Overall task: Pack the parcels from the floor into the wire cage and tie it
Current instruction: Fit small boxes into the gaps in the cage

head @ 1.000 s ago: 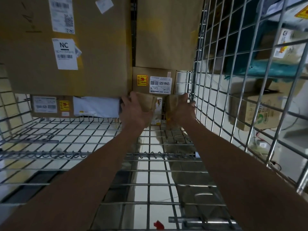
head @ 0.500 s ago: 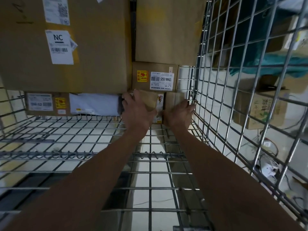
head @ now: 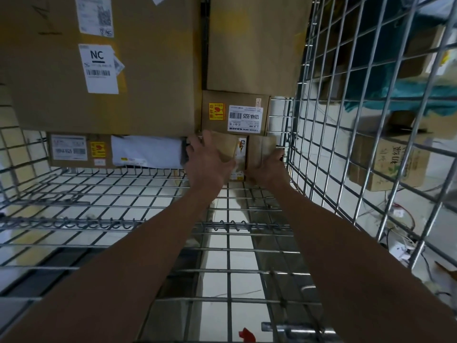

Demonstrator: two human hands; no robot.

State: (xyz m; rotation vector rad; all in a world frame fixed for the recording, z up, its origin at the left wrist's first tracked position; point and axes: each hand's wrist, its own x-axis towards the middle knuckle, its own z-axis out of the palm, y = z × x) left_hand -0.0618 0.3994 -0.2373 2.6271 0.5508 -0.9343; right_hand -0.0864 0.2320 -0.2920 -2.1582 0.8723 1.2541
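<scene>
Both my arms reach deep into the wire cage (head: pixel 321 149). My left hand (head: pixel 207 162) and my right hand (head: pixel 268 167) press against a small brown parcel (head: pixel 257 149) at the bottom right of the stack, under a labelled box (head: pixel 235 112). The left hand lies flat on its left part, the right hand cups its lower right edge. Above stand a big box with an NC label (head: pixel 99 68) and a plain tall box (head: pixel 254 43). Along the bottom row to the left lie a white mailer (head: pixel 148 151) and a flat brown box (head: pixel 71 149).
The cage's wire floor (head: pixel 123 206) spreads out below my arms, with white tiles seen through it. Beyond the right wire wall lie a carton with green print (head: pixel 390 164), teal material (head: pixel 395 92) and loose cables on the floor (head: pixel 400 219).
My hands have pushed the small parcel further back into the gap under the labelled box, and the left hand has flattened over it. The view has shifted slightly.
</scene>
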